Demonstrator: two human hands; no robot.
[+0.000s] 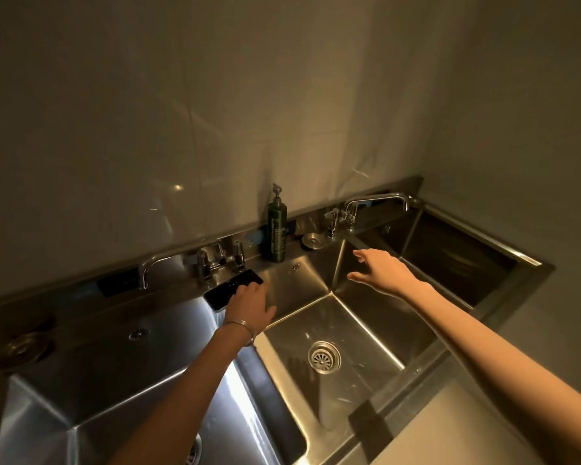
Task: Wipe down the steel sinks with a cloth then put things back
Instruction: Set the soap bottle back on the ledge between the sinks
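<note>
Both forearms enter from 5 and 7 o'clock and reach over a row of three steel basins. Left grip (249, 302), at 8 o'clock from centre with a thin bracelet (245, 328) on its wrist, has its fingers laid on the near end of a flat black device (230, 289); the thumb is splayed clear to the right, so the grip is unclenched and touching, not clasping. The device lies on the back edge of the left sink (114, 380), just below the left tap (212, 260).

Right grip (383, 271), at 4 o'clock from centre, is spread with fingers extended and holds nothing. It hangs above the divider between the middle sink (366, 330) and the right sink (450, 256).

The middle sink sits at 6 o'clock, with a round drain strainer (324, 356) in its floor. The left sink fills the 8 o'clock quarter and the right sink lies at 3 o'clock.

On the steel bench (294, 245) behind the basins, a dark green pump bottle (275, 233) stands upright near centre. A small round metal dish (312, 240) lies just beside it at its 3 o'clock, and the right tap (366, 209) follows further right, its spout swung over the right sink. A round metal disc (24, 347) lies at 9 o'clock, blurred.
</note>
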